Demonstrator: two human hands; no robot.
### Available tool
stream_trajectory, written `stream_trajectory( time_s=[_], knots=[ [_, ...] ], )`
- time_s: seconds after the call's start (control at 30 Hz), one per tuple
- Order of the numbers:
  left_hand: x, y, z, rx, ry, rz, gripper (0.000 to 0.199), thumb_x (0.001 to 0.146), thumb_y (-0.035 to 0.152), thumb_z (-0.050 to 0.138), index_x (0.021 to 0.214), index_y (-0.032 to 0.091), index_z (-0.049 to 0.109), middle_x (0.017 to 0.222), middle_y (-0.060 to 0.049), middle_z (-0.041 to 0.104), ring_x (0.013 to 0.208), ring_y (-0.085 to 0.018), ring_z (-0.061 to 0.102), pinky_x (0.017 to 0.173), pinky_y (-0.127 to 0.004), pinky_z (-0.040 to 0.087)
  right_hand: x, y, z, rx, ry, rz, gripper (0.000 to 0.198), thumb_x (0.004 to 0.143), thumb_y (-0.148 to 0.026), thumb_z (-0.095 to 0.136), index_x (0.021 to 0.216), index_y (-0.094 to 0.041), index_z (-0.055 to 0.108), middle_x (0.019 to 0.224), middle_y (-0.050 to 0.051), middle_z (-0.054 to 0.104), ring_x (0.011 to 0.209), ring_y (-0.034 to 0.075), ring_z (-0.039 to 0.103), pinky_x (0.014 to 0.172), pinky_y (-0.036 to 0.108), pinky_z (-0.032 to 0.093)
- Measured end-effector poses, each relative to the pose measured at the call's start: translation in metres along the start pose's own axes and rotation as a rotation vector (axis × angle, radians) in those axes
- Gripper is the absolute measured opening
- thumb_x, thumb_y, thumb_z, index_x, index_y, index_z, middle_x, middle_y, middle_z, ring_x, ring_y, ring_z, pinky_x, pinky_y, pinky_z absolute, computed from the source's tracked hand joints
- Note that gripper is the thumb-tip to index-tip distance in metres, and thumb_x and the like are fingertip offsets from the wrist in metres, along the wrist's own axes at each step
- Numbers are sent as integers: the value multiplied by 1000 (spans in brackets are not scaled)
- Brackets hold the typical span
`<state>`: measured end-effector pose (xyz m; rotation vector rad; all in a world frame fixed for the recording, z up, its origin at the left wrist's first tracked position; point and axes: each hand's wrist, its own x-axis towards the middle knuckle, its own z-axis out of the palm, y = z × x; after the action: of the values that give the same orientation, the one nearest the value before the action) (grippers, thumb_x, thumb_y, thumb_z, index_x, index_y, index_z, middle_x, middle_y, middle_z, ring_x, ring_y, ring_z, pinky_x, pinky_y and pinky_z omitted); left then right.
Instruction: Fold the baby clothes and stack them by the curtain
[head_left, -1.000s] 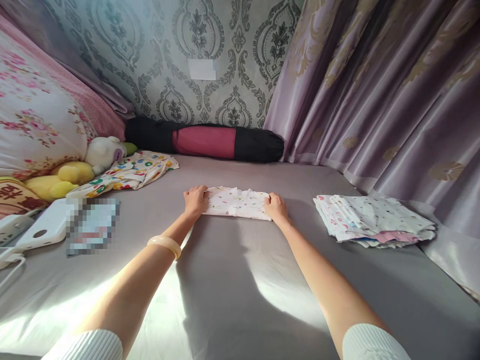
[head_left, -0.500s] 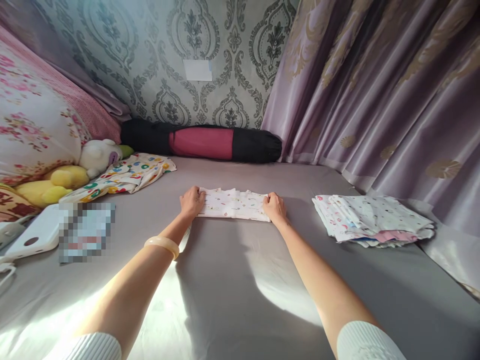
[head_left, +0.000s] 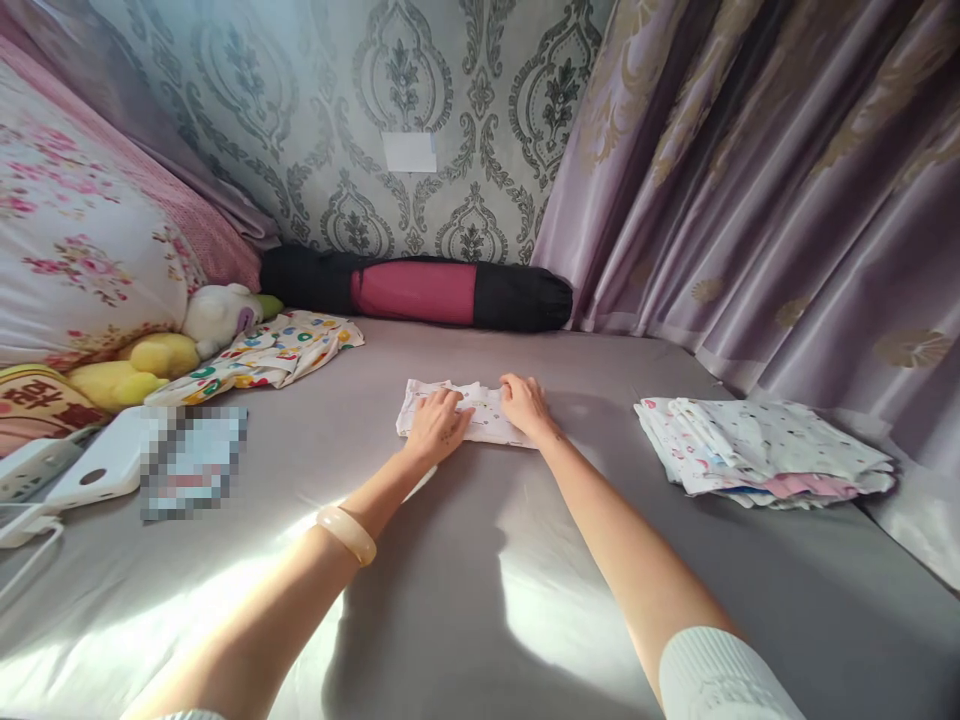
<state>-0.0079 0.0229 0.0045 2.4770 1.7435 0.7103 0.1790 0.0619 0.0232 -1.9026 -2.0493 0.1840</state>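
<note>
A small folded piece of white printed clothing lies flat on the grey bed sheet in front of me. My left hand rests palm down on its left half, fingers stretched out and thumb apart. Over its right end lies my right hand, with loosely bent fingers toward the far edge; part of the cloth is hidden beneath it. Neither hand lifts the fabric. Off to the right is a stack of folded printed clothes, apart from both hands.
A black and red roll bag lies along the wall. At left are a patterned garment, plush toys, a white device, a power strip and a blurred packet. A purple curtain hangs at right.
Both hands have let go of the garment's ends and moved inward onto its top, the left one farther. The view has shifted slightly.
</note>
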Motion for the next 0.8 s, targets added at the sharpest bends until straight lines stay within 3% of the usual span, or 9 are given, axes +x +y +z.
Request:
stream_trajectory(
  time_s=[0.27, 0.57, 0.8],
  knots=[
    [-10, 7, 15, -34, -32, 76, 34, 99, 41, 37, 121, 19, 51, 132, -13, 57, 126, -26, 49, 104, -41, 37, 30, -14, 14, 40, -177, -38, 41, 93, -17, 38, 129, -22, 57, 130, 8, 63, 125, 26, 48, 103, 42, 31],
    [-10, 5, 22, 2, 7, 121, 41, 100, 41, 35, 127, 16, 52, 136, -13, 56, 132, -27, 44, 108, -43, 35, 55, -10, 21, 165, -180, -12, 40, 94, -20, 36, 126, -25, 60, 124, 4, 67, 119, 22, 57, 103, 40, 39],
    [-11, 4, 23, 9, 21, 139, 41, 100, 40, 34, 129, 18, 53, 137, -12, 56, 133, -28, 44, 108, -44, 34, 65, 3, 35, 621, -173, -58, 30, 91, -23, 47, 115, -19, 65, 98, 4, 72, 87, 15, 66, 85, 29, 51]
  ],
)
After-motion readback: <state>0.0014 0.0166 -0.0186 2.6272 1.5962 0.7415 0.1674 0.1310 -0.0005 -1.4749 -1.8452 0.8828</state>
